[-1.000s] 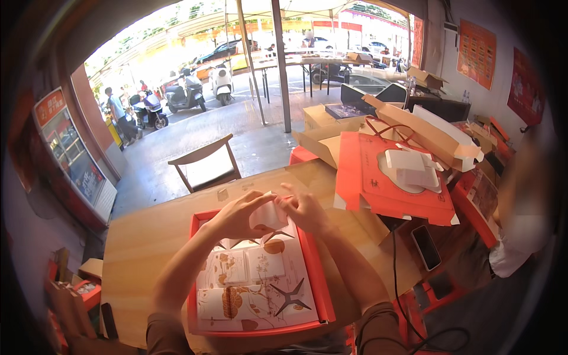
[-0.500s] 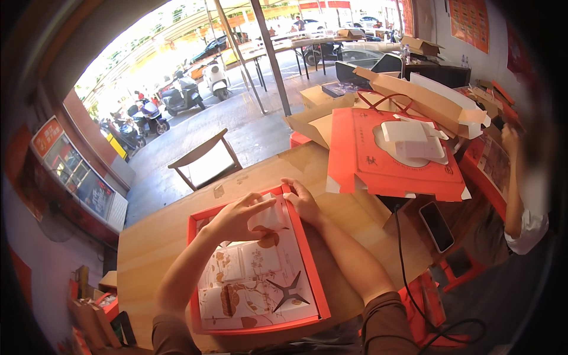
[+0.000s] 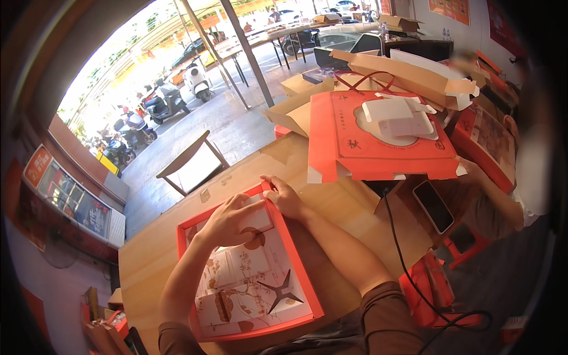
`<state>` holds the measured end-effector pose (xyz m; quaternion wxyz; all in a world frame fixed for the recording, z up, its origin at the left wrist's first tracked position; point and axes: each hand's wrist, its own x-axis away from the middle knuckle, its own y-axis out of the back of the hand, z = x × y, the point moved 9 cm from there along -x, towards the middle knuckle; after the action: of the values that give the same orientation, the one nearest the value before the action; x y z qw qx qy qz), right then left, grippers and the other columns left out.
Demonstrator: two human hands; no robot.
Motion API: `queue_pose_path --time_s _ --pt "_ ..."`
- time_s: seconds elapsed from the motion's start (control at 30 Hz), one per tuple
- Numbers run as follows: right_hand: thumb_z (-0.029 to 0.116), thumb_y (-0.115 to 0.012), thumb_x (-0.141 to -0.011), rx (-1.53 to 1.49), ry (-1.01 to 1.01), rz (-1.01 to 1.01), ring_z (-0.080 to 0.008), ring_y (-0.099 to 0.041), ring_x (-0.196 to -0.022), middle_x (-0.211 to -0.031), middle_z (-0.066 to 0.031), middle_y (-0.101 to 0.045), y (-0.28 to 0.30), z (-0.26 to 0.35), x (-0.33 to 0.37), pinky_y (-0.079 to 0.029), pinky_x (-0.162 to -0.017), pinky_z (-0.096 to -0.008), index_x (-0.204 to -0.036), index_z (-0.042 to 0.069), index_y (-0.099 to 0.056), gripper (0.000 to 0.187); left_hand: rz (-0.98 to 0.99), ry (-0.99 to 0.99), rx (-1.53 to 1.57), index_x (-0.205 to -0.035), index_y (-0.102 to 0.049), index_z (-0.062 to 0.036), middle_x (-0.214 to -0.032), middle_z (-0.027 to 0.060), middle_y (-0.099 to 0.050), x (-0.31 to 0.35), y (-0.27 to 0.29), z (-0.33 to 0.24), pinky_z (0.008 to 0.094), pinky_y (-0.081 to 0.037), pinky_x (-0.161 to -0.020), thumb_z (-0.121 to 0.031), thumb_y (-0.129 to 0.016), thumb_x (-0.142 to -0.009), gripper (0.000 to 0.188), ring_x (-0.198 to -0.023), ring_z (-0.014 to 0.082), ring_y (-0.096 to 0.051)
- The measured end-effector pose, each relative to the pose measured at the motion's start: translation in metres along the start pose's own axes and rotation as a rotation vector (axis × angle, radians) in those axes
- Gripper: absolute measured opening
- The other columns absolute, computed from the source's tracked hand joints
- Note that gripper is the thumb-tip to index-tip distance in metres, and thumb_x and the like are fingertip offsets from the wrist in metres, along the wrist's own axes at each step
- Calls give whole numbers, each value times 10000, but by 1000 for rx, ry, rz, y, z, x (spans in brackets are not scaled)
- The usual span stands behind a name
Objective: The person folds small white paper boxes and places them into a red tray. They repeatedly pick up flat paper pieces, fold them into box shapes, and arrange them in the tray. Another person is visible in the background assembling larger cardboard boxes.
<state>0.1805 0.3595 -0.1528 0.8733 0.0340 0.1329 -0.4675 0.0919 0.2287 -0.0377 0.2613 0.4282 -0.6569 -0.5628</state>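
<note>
In the head view, a shallow open red box (image 3: pixel 300 269) sits on a wooden table (image 3: pixel 154 266) close to its near edge, the box's long sides slanting a little away to the left. The left hand (image 3: pixel 228 223) reaches over the far end of the box, its fingers curved and somewhat parted above a pale pack (image 3: pixel 262 219) in the far right corner of the box; whether they grip it, I cannot tell. The right hand (image 3: pixel 285 200) is at the outside of that same corner, fingers bent at the red rim, and how firmly they are closed there cannot be made out. Inside the box, flat pale packs (image 3: pixel 250 260) with brown plant prints lie toward the middle, and a dark cross-shaped piece (image 3: pixel 281 291) lies near the near right corner. Over the far right corner of the table lies a red carrier (image 3: pixel 331 136) with cord handles, white cartons (image 3: pixel 384 109) on top of it. Another person's hand (image 3: pixel 472 171) is at the carrier's near right corner. Beyond the table's right edge are a dark phone (image 3: pixel 433 206) and a black cable (image 3: pixel 391 236). A wooden chair (image 3: pixel 198 170) with a pale seat stands past the table's far edge.
</note>
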Motion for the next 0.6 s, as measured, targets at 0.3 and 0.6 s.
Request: queue_pose_path --time_s 0.3,0.6 --pt "198 -600 -944 53 17 12 -327 -516 -1452 -1524 -237 -558 -2 2 -4 -397 -1212 -389 -1501 -33 -528 607 68 -87 61 -1520 -539 -53 -1426 249 -528 -5 -13 5 513 -421 -1157 -245 -714 -775 790 -1353 442 -509" --pt "160 -592 -985 93 53 -13 -234 -587 -1305 -1471 -181 -569 3 -5 -5 -468 -1108 -356 -1549 -10 -484 598 237 51 -59 -1671 -312 -47 -1715 280 -273 1 -43 15 518 -155 -1321 -418 -462 -1034 752 -1610 429 -222"
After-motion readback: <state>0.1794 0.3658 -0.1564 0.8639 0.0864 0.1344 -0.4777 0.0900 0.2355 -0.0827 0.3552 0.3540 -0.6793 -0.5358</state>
